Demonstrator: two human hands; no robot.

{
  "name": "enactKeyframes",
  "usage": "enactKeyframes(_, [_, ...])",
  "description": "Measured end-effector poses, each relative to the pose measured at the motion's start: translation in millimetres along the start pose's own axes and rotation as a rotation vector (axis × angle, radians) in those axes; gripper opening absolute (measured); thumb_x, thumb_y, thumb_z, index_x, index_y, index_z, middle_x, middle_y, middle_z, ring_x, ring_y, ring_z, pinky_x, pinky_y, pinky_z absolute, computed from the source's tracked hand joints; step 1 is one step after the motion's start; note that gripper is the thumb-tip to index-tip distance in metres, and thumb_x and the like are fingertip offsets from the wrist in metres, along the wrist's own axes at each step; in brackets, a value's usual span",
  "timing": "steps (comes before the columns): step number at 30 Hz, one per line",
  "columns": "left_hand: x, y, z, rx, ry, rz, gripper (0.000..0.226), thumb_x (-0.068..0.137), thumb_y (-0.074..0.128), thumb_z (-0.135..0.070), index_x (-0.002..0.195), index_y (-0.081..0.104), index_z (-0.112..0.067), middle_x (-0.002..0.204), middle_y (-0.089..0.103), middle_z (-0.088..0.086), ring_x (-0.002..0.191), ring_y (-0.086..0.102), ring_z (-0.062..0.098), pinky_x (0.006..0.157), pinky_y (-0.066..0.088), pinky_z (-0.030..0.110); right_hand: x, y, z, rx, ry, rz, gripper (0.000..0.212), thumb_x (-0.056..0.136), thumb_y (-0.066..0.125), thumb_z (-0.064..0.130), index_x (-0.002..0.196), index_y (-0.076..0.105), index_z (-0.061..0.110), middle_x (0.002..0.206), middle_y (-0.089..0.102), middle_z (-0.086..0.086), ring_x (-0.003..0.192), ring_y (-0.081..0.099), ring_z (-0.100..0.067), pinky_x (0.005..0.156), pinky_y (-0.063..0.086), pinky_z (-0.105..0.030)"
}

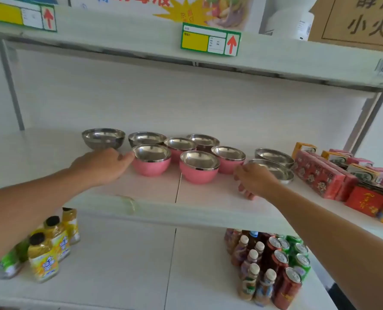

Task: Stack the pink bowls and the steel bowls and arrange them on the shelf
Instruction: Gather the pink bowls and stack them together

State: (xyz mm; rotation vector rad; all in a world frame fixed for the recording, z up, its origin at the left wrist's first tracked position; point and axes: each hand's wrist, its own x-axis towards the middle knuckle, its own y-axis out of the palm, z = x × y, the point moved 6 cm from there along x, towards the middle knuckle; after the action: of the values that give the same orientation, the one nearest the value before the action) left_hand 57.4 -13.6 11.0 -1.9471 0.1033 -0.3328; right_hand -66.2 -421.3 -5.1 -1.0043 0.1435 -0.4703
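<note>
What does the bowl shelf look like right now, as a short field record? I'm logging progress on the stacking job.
pink bowls: four visible, standing singly
steel bowls: several, unstacked
shelf: white, middle level
left hand: fingertips at leftmost pink bowl, holding nothing
right hand: near rightmost pink bowl, empty
red packets: right of bowls

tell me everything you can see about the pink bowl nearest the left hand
The pink bowl stands upright on the white shelf, at the front left of the bowl cluster. Its outside is matte pink, its lining and rim shiny steel, and it looks empty. The left hand reaches its rim, fingertips at or nearly touching it. A steel bowl sits close behind.
</note>
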Motion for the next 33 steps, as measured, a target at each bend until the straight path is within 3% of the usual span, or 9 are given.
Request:
enactKeyframes(3, [16, 1, 2, -0.126, -0.067, 0.006, 0.099, 0.084, 0.018, -0.094, 0.086, 0.08, -0.018, 0.076, 0.084, 0.004, 0.071, 0.082, 0.031, 0.086, 0.066, 0.05, 8, 3, 7, 0.207, 0.073, 0.003, 0.051, 0.108, 0.041, 0.056, 0.103, 0.071, 0.015, 0.066, 0.082, -0.008, 0.055, 0.08, -0.03, 0.055, 0.066, -0.036])
enactKeyframes(6, [29, 10, -3, -0.23, -0.129, 0.05, 0.083, 0.093, 0.026, -0.089, 0.09, 0.071, -0.02, 0.067, 0.082, 0.002, 0.063, 0.081, 0.027, 0.069, 0.07, 0.043, 12, 15, 21, 0.324, 0.138, 0.082, 0.057, 0.104, 0.042, 0.061, 0.112, 0.071, 0.012, 0.068, 0.082, -0.015, 0.052, 0.078, -0.03, 0.049, 0.061, -0.031])
enactKeyframes(11, [41, 33, -7, -0.423, -0.301, 0.127, 0.062, 0.104, 0.042, -0.069, 0.103, 0.066, -0.013, 0.068, 0.082, 0.009, 0.04, 0.06, 0.017, 0.044, 0.049, 0.022, 17, 30, 35, 0.384, 0.119, 0.152, 0.051, 0.101, 0.044, 0.06, 0.112, 0.066, 0.015, 0.066, 0.08, -0.02, 0.042, 0.066, -0.027, 0.042, 0.05, -0.025])
enactKeyframes(15, [44, 40, -12, -0.523, -0.328, 0.149, 0.055, 0.108, 0.052, -0.045, 0.102, 0.077, 0.004, 0.078, 0.084, 0.018, 0.039, 0.055, 0.016, 0.041, 0.042, 0.019, 19, 41, 41, 0.388, 0.146, 0.198, 0.05, 0.1, 0.054, 0.06, 0.109, 0.068, 0.012, 0.064, 0.079, -0.014, 0.038, 0.063, -0.021, 0.04, 0.05, -0.024])
enactKeyframes(18, [43, 30, -12, -0.516, -0.317, 0.134, 0.054, 0.11, 0.049, -0.043, 0.096, 0.075, 0.002, 0.06, 0.075, 0.01, 0.039, 0.051, 0.014, 0.04, 0.039, 0.018, 21, 44, 46, 0.377, 0.148, 0.214, 0.039, 0.102, 0.054, 0.036, 0.094, 0.071, 0.002, 0.06, 0.074, -0.012, 0.038, 0.058, -0.018, 0.043, 0.046, -0.024])
enactKeyframes(20, [42, 19, -6, -0.509, -0.313, 0.114, 0.056, 0.111, 0.046, -0.046, 0.097, 0.073, 0.001, 0.055, 0.07, 0.005, 0.037, 0.049, 0.012, 0.037, 0.039, 0.018, 21, 44, 50, 0.367, 0.139, 0.202, 0.036, 0.1, 0.052, 0.027, 0.078, 0.071, 0.006, 0.055, 0.069, -0.008, 0.036, 0.053, -0.017, 0.043, 0.041, -0.024])
enactKeyframes(27, [40, -19, 41, -0.584, -0.298, 0.025, 0.03, 0.1, 0.055, -0.039, 0.101, 0.073, -0.015, 0.056, 0.072, 0.008, 0.032, 0.049, 0.01, 0.035, 0.04, 0.018, 22, 36, 62, 0.45, 0.09, 0.286, 0.035, 0.093, 0.056, 0.03, 0.066, 0.07, 0.013, 0.053, 0.063, -0.003, 0.035, 0.046, -0.013, 0.038, 0.034, -0.019])
enactKeyframes(30, [40, -22, 49, -0.616, -0.311, 0.019, 0.032, 0.095, 0.056, -0.035, 0.098, 0.074, -0.009, 0.057, 0.072, 0.01, 0.032, 0.05, 0.011, 0.035, 0.04, 0.019, 18, 35, 71, 0.43, 0.064, 0.3, 0.035, 0.095, 0.057, 0.024, 0.063, 0.068, 0.013, 0.053, 0.06, -0.005, 0.035, 0.041, -0.013, 0.039, 0.03, -0.019])
enactKeyframes(33, [38, -23, 37, -0.657, -0.279, 0.04, 0.035, 0.084, 0.057, -0.04, 0.094, 0.074, -0.011, 0.058, 0.072, 0.011, 0.033, 0.05, 0.012, 0.034, 0.04, 0.019, 9, 46, 83, 0.477, 0.041, 0.376, 0.028, 0.089, 0.06, 0.034, 0.07, 0.066, 0.014, 0.053, 0.057, -0.003, 0.037, 0.038, -0.012, 0.039, 0.027, -0.019])
